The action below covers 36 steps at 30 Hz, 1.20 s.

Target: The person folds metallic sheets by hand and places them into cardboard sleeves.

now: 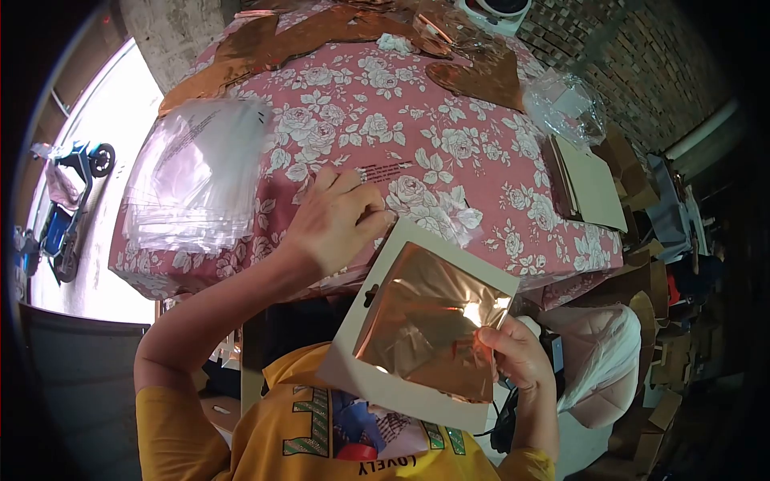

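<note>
My right hand (521, 353) grips a white card sleeve (341, 365) by its right edge, the thumb on the front. Copper-coloured foil (425, 321) fills the card's face, shiny and wrinkled, and a small hanging hole shows in the border. The card is tilted in front of my chest. At the near side of the table, my left hand (341, 216) has its fingers curled on a clear plastic bag (393, 172) with printed black text. The thumb and forefinger are close to the card's upper corner. What lies under the fingers is partly hidden.
A stack of clear plastic bags (192, 180) lies on the left of the flowered tablecloth (313, 104). Copper foil sheets (313, 40) spread along the far edge. Flat cards (589, 184) and crumpled clear plastic (565, 108) are at the right. Cardboard boxes (662, 289) stand beyond.
</note>
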Available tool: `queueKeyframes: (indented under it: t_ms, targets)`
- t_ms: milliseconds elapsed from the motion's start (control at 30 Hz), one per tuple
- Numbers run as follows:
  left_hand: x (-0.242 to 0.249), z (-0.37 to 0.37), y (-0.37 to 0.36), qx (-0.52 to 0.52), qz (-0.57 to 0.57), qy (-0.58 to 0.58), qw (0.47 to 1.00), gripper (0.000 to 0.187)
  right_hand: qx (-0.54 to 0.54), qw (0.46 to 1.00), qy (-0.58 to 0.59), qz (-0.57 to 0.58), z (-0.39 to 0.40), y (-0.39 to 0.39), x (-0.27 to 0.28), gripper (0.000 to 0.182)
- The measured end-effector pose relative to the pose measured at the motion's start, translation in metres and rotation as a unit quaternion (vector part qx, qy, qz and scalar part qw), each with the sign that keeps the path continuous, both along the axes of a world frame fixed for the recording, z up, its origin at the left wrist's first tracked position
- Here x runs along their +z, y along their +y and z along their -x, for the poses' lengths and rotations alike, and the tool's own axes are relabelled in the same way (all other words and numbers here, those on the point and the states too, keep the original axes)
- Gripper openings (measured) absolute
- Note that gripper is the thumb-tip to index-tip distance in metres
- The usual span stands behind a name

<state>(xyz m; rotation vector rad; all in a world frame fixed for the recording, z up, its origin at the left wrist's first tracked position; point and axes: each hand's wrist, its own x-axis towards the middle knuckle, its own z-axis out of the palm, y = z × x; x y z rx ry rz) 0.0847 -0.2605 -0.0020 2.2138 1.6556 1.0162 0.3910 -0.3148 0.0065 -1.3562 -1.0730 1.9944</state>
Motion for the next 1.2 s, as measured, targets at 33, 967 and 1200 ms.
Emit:
queueKeyframes:
  t_ms: [33, 967, 1200]
  targets:
    - [0.002, 0.0, 0.0, 0.003, 0.016, -0.003, 1.0, 0.013, -0.007, 1.0, 0.005, -0.004, -0.001, 0.001, -0.002, 0.024]
    - [0.019, -0.007, 0.0, -0.003, 0.117, -0.041, 0.992, 0.023, -0.073, 0.994, -0.005, -0.083, 0.003, 0.018, -0.012, 0.018]
    - [0.011, -0.012, -0.001, -0.022, 0.135, -0.006, 0.991, 0.026, -0.059, 0.992, 0.006, -0.108, 0.017, 0.016, -0.021, 0.018]
